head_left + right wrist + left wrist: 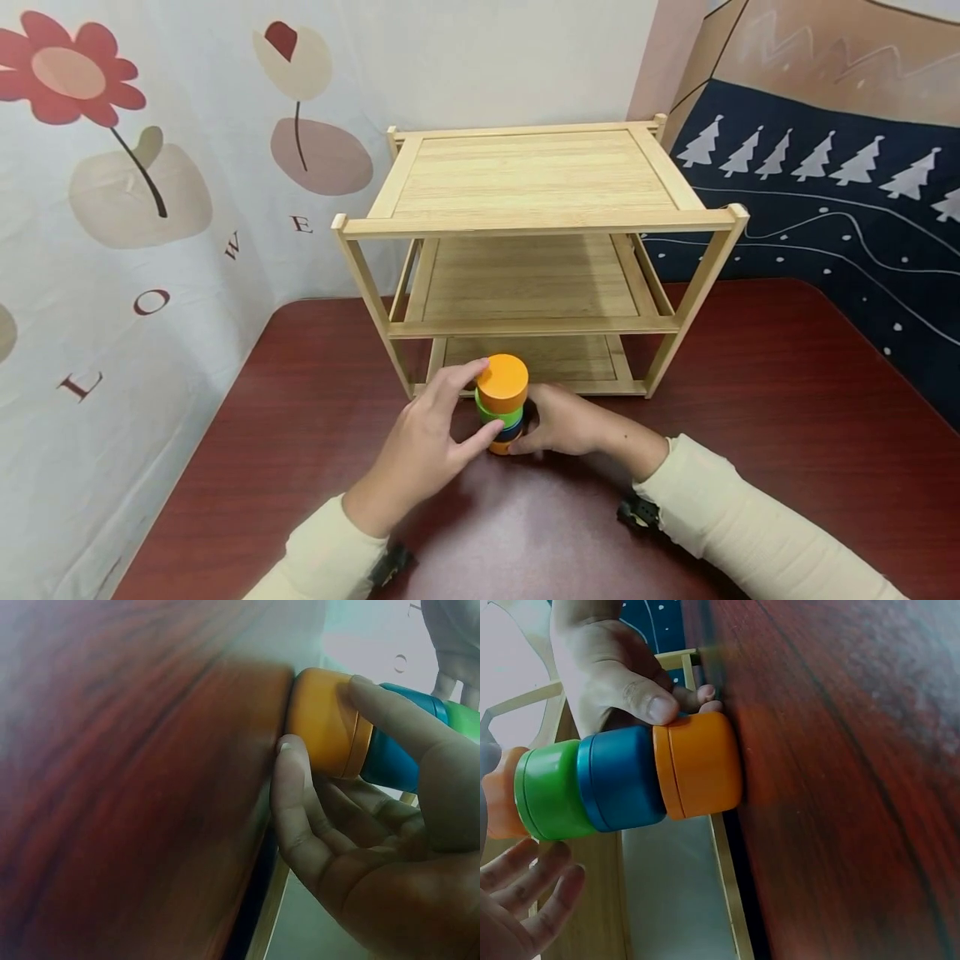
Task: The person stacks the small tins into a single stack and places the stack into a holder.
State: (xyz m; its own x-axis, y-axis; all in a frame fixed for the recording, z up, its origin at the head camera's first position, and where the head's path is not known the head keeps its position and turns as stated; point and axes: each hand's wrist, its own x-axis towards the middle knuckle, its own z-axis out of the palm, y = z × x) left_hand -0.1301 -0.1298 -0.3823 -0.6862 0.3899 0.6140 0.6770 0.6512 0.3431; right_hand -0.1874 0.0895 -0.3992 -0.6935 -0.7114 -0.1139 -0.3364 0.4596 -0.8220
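Note:
Several small round lidded jars stand in an upright stack on the table. From the bottom up come an orange jar (705, 765), a blue jar (624, 776), a green jar (553, 787) and another orange jar (503, 379). My left hand (426, 437) holds the stack near its top, index fingertip at the upper orange jar and thumb lower, by the green one. Low on the other side, my right hand (566, 419) grips the bottom orange jar, its thumb on the lid edge in the right wrist view and its fingers curled beside the base.
Just behind the stack stands a three-tier wooden shelf (536, 225) on the dark red table (750, 433). A white cloth with printed flowers (187, 67) hangs at the back left, and a navy cloth with white trees (810, 192) at the right.

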